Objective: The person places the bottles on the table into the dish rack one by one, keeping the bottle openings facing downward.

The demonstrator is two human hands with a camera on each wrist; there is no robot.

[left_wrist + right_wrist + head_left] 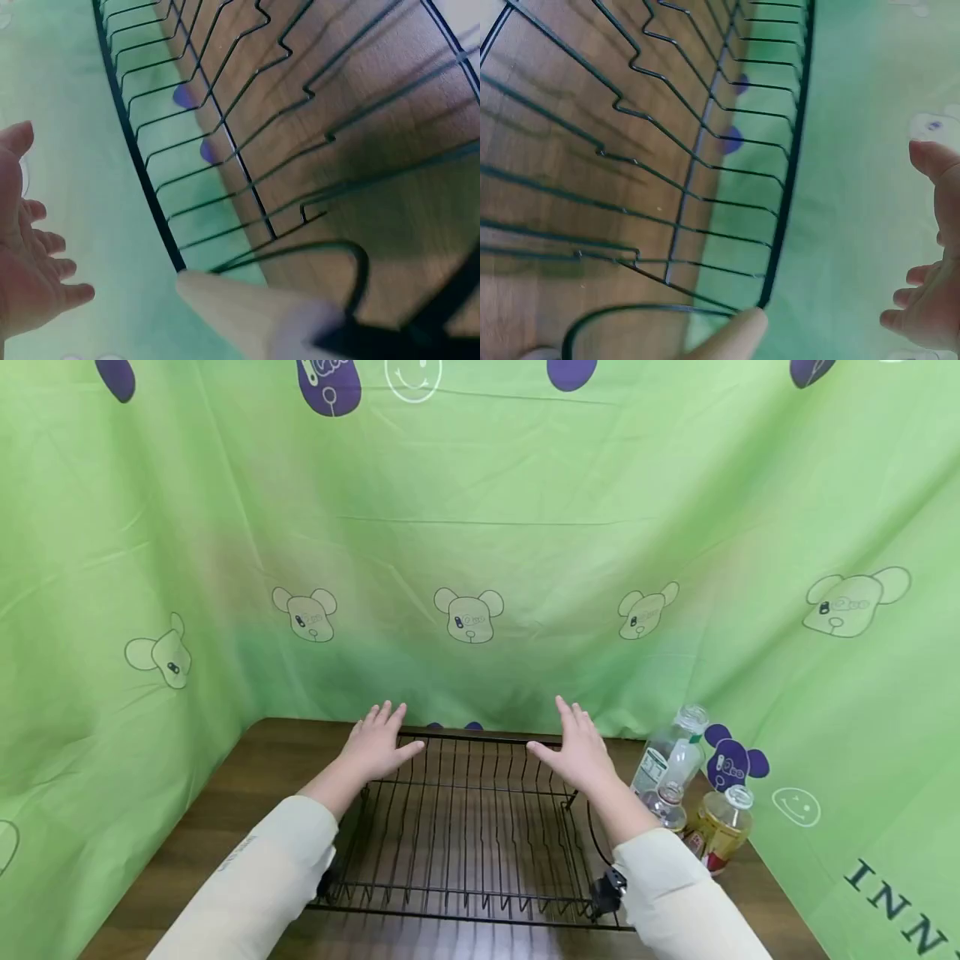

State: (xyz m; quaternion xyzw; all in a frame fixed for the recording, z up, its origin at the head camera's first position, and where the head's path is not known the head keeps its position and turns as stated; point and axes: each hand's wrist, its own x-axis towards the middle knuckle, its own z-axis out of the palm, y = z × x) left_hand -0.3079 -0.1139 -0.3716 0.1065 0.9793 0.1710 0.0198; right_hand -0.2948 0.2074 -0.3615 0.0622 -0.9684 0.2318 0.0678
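A black wire dish rack (465, 827) sits on the wooden table (247, 785) in front of me. My left hand (377, 743) hovers flat over the rack's far left corner, fingers straight and holding nothing. My right hand (579, 749) hovers the same way over the far right side, fingers spread. In the left wrist view the left hand (30, 255) is open beside the rack wires (225, 142). The right wrist view shows the right hand (930, 285) open next to the rack's rim (787, 195). Both sleeves are cream-coloured.
Three bottles stand at the table's right: a clear one (671, 752), a small one (666, 806) and one with yellow liquid (723, 827). Green printed cloth (480, 568) walls the table at the back and on both sides.
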